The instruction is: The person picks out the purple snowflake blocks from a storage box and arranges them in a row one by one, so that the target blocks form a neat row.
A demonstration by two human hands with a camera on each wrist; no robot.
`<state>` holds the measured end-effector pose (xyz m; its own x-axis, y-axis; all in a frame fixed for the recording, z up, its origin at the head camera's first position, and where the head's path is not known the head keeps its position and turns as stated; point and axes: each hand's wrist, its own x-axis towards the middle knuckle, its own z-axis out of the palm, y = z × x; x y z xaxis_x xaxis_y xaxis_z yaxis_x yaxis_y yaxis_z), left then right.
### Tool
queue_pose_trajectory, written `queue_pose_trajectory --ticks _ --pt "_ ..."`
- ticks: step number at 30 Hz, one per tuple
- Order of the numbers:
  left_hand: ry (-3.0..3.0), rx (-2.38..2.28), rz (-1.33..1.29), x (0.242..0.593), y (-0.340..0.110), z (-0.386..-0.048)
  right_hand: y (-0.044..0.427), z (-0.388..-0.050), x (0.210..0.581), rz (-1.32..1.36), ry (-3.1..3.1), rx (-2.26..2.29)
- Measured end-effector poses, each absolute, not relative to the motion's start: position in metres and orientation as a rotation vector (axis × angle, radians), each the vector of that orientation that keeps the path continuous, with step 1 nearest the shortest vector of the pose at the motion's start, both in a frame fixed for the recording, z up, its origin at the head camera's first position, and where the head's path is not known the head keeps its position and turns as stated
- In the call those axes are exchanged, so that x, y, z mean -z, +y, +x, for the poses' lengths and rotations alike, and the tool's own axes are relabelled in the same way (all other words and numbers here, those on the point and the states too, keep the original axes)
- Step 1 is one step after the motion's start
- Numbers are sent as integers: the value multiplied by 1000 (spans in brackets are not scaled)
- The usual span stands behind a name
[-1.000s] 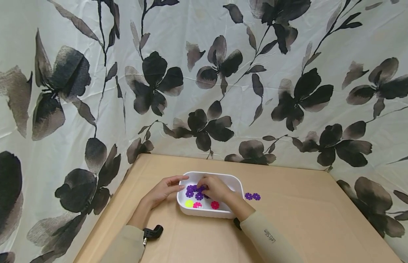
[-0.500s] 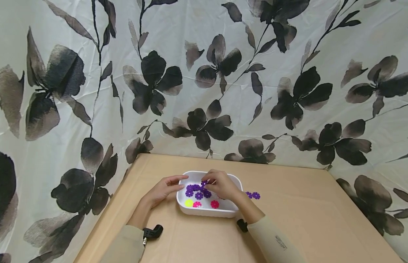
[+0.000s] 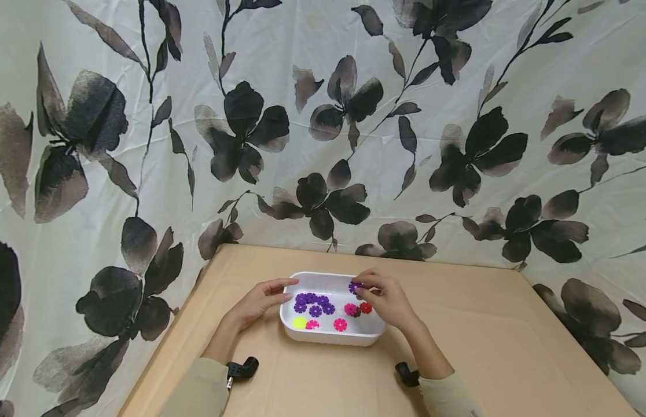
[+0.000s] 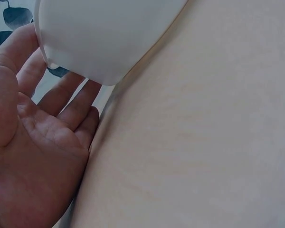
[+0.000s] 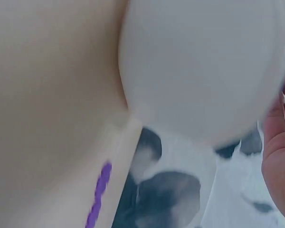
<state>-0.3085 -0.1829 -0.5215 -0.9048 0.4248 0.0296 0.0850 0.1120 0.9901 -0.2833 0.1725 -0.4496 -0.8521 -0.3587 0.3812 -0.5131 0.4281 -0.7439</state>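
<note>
A white plastic tub stands on the table, holding several purple snowflake discs, a yellow disc and several pink and red ones. My left hand touches the tub's left end with extended fingers, also seen against its wall in the left wrist view. Above the tub's right end, my right hand pinches a purple snowflake disc between thumb and fingers. In the right wrist view only part of that hand shows, and the pinched disc is hidden.
A purple row of joined discs lies on the table beyond the tub's right end; the right hand hides it in the head view. The tan table meets a floral cloth at the back. Black wrist devices show on both arms.
My right hand has come up out of the purple pile with a purple disc and moved right, uncovering pink and red discs. The left hand stays at the tub's end.
</note>
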Motion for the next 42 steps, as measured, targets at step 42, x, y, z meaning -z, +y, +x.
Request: queue_pose_trajectory --ticks 42 --pt "2112 -1892 492 519 -182 -306 317 -295 476 367 -2759 -1158"
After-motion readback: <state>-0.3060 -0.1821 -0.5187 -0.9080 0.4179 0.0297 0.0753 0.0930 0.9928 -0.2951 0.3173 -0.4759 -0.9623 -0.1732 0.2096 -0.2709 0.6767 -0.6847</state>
